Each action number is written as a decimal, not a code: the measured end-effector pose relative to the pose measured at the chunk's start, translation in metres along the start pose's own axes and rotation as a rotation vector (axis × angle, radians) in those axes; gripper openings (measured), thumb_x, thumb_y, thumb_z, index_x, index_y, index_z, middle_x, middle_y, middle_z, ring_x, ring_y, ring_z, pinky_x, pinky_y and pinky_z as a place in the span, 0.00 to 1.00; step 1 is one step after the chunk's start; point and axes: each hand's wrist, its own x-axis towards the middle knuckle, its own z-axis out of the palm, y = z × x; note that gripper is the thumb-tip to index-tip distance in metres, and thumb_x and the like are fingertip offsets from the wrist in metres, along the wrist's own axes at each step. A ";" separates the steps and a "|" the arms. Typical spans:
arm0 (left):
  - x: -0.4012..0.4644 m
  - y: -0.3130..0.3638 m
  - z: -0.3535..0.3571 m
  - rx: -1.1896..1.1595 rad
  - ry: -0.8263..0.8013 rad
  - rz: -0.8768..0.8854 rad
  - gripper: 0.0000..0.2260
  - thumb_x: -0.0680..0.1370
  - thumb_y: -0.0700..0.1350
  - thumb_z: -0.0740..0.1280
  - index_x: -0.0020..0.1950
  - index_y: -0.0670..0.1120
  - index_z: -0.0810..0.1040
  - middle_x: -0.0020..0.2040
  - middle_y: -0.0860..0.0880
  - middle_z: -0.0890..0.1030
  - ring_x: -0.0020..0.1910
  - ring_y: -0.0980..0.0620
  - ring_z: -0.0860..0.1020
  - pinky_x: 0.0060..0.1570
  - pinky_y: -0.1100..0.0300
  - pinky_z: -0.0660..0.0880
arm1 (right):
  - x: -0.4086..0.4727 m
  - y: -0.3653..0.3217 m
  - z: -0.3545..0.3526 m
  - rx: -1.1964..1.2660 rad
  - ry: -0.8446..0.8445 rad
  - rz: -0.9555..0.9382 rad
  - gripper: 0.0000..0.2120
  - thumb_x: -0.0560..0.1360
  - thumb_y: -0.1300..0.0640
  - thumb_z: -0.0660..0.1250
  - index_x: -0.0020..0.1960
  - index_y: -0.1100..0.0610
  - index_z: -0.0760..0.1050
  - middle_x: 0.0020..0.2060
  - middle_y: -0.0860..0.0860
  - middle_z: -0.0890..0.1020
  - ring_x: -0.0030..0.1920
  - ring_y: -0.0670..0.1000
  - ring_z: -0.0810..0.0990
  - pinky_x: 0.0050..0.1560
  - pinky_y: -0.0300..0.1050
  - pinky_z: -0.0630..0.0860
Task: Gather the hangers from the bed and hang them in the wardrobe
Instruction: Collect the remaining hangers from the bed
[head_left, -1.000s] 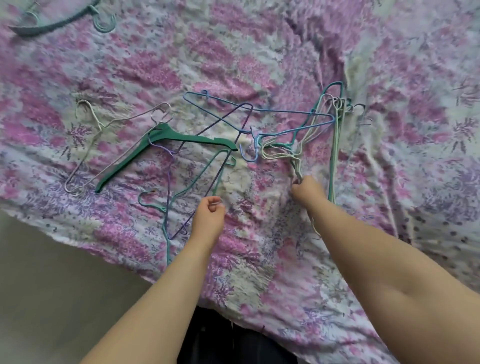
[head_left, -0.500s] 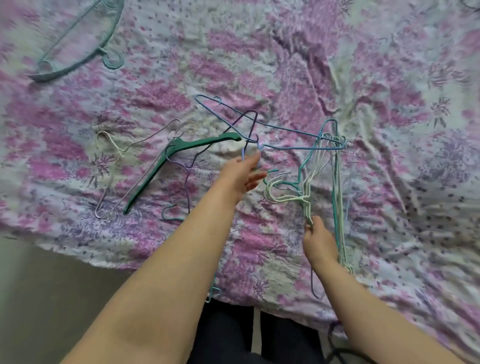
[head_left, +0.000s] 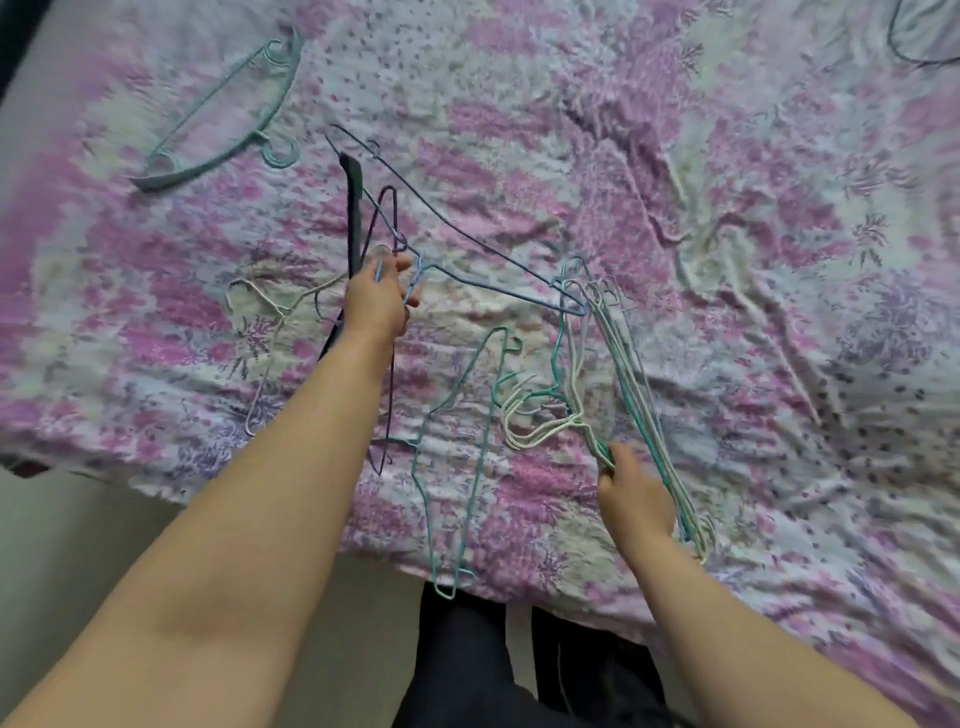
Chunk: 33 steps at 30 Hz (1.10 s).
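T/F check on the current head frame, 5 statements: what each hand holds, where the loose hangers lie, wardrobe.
1. The right hand grips a bundle of wire hangers. True.
2. The left hand lies flat and empty on the floral bedsheet. False: its fingers pinch hanger hooks, with the blue wire hanger and the dark green plastic hanger gathered at it.
3. A pale teal hanger lies alone at the bed's far left, touched by neither hand. True.
4. The wardrobe is in view. False: only the bed, floor and the person's legs show.
5. A teal wire hanger overhangs the bed's near edge between the arms. True.
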 end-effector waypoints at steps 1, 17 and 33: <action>-0.003 -0.004 -0.005 -0.024 -0.002 -0.017 0.17 0.84 0.53 0.52 0.55 0.47 0.77 0.33 0.47 0.73 0.24 0.53 0.61 0.24 0.62 0.58 | -0.001 -0.003 -0.002 0.004 0.008 0.005 0.05 0.79 0.56 0.56 0.53 0.51 0.68 0.33 0.52 0.75 0.31 0.57 0.71 0.27 0.45 0.60; -0.020 -0.050 -0.154 0.223 0.186 -0.082 0.19 0.81 0.54 0.61 0.50 0.39 0.81 0.30 0.45 0.73 0.20 0.53 0.63 0.24 0.63 0.59 | -0.008 -0.035 -0.020 0.533 0.069 0.240 0.16 0.78 0.53 0.59 0.34 0.58 0.66 0.29 0.56 0.67 0.30 0.53 0.65 0.33 0.46 0.59; 0.059 -0.127 -0.131 0.345 -0.042 -0.076 0.29 0.73 0.51 0.73 0.69 0.45 0.65 0.61 0.40 0.73 0.57 0.44 0.73 0.56 0.53 0.70 | 0.029 -0.248 0.095 0.057 -0.078 -0.012 0.07 0.78 0.65 0.54 0.55 0.60 0.68 0.39 0.58 0.76 0.37 0.58 0.72 0.30 0.46 0.62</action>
